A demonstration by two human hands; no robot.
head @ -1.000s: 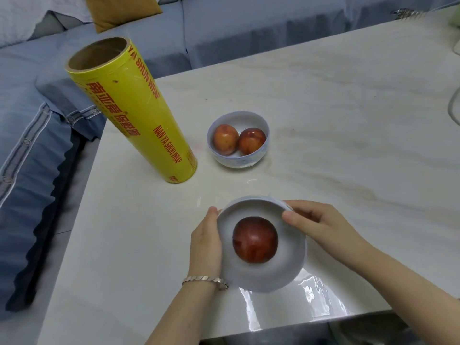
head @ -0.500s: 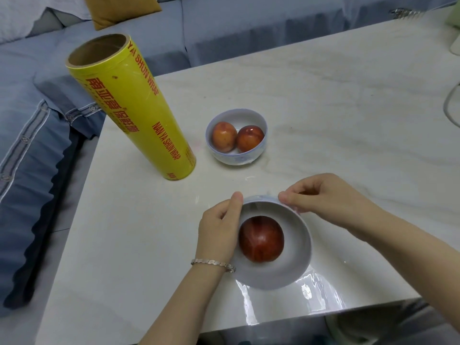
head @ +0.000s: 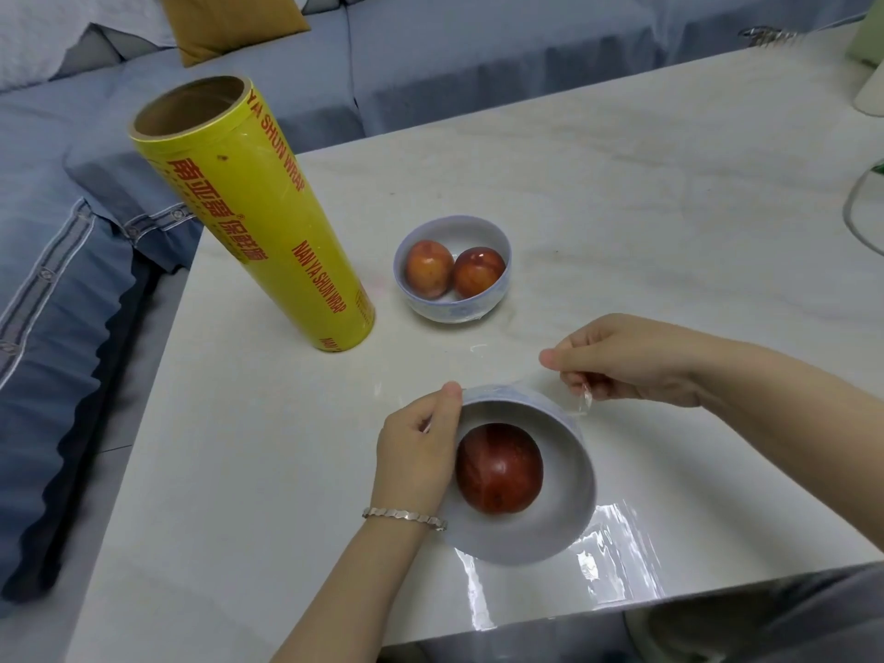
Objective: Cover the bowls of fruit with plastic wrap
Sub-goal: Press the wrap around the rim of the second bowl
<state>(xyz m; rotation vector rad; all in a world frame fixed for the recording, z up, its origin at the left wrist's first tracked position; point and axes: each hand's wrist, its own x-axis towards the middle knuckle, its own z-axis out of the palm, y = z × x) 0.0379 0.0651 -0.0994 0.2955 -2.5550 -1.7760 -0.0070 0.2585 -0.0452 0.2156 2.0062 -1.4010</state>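
**Clear film drawn over the near bowl**

A blue sofa fills the space beyond and to the left of the near bowl, with a mustard cushion far back on it; the pale, marble-look table carries the near bowl close to its front edge; a yellow roll of plastic wrap stands on end beyond the near bowl and to its left, cardboard core open at the top; a clear sheet of wrap lies glossy on the table just in front and to the right of the near bowl and runs up over it, with shine showing across the bowl's mouth; the far bowl stands beyond the near bowl and slightly left, apart from it, and whether film covers it cannot be told.

The left hand is against the near bowl's left side, fingers curled, thumb tip on the far-left rim, gripping it; the right hand is just beyond the near bowl's far-right rim, thumb and curled fingers pinching an edge of the sheet, with a crumpled bit hanging beneath; one dark red fruit sits inside the near bowl; two smaller fruits lie side by side in the far bowl; a silver bracelet circles the left wrist, just left of the near bowl.
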